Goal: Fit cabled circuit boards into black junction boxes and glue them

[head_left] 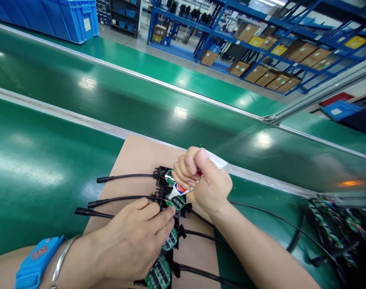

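On the green counter (44,168), a brown cardboard sheet (134,154) is carrying a row of black housings (162,182) with 4 green circuit boards (158,273) showing. Over the sheet's middle, the right hand (207,176) is gripping a white tube (179,189), its nozzle pointing at the 2nd board (177,202) from the sheet's far edge. The left hand (134,237), over the sheet's near-left part, is resting its fingertips beside that board; whether it is gripping anything cannot be told. Black cables (122,198) are extending past the sheet's left and right edges. Right of the sheet, a heap of boards and wires (336,228) is lying.
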`<state>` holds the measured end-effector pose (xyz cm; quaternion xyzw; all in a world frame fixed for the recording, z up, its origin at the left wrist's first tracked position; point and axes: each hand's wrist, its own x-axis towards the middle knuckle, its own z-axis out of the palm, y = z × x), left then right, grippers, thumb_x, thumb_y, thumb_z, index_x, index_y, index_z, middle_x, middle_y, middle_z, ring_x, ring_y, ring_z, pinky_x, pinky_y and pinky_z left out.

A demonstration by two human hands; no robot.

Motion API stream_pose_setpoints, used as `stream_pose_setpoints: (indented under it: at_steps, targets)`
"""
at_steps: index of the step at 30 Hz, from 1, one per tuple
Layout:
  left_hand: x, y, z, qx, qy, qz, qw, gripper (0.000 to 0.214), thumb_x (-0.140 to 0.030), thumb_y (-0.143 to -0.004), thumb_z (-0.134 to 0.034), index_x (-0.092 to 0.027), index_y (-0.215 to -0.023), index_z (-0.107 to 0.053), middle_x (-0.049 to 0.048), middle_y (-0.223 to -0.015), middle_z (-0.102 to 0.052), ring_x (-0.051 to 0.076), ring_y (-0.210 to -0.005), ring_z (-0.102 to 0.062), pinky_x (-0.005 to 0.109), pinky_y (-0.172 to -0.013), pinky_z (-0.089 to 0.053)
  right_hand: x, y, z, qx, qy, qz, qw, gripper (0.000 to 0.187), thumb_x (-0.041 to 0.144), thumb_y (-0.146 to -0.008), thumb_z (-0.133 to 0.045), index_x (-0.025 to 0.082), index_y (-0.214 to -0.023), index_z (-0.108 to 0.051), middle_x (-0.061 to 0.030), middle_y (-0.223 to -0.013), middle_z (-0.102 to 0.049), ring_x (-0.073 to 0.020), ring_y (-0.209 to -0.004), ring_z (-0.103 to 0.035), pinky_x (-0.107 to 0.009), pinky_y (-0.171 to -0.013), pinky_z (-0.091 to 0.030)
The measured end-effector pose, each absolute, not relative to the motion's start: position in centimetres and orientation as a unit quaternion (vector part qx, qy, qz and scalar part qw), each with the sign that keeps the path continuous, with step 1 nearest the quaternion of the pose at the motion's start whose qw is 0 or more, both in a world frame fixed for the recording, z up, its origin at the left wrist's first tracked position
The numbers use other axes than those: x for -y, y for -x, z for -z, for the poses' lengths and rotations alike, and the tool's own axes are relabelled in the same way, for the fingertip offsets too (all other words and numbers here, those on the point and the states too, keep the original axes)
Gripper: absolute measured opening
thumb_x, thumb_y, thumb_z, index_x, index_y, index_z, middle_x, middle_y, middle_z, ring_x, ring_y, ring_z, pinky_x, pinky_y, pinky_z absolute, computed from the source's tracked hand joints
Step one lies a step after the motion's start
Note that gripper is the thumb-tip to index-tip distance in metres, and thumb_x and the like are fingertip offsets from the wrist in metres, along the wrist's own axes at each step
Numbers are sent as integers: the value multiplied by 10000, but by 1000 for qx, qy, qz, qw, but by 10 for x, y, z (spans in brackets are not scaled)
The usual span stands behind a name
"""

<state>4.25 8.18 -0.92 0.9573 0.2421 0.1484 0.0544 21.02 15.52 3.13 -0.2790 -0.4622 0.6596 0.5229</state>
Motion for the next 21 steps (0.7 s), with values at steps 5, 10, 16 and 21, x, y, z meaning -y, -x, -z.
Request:
stream_pose_setpoints:
  at_steps: [5,10,16,21]
  targets:
    - [-82,-42,9,-227,-965,-125,44,431,-326,-937,-436,-114,-1300,-534,79,-1387,-514,217,-926,-512,345,-820,-392,-159,-206,-25,468,290,-669,500,432,454,-883,-561,188,-575,-417,79,-478,-256,-50,-377,-192,-178,-343,-176]
    - [-82,-41,8,-223,-966,-123,48,429,-324,-937,-441,-114,-1300,-535,77,-1377,-524,212,-922,-510,339,-822,-387,-158,-212,-27,467,296,-669,498,431,452,-881,-568,187,-571,-427,82,-468,-247,-50,-375,-186,-178,-340,-170]
    - [-82,-42,11,-225,-964,-135,37,415,-315,-928,-458,-116,-1278,-554,79,-1370,-533,217,-911,-511,342,-806,-385,-147,-218,-35,479,306,-664,486,428,448,-878,-574,187,-573,-426,80,-475,-260,-47,-371,-192,-180,-337,-173]
    - [-80,-41,12,-223,-965,-133,34,412,-318,-913,-479,-119,-1263,-566,79,-1365,-540,228,-930,-515,350,-818,-385,-144,-224,-38,491,311,-652,486,433,443,-889,-561,187,-569,-426,76,-476,-269,-53,-376,-209,-186,-337,-185]
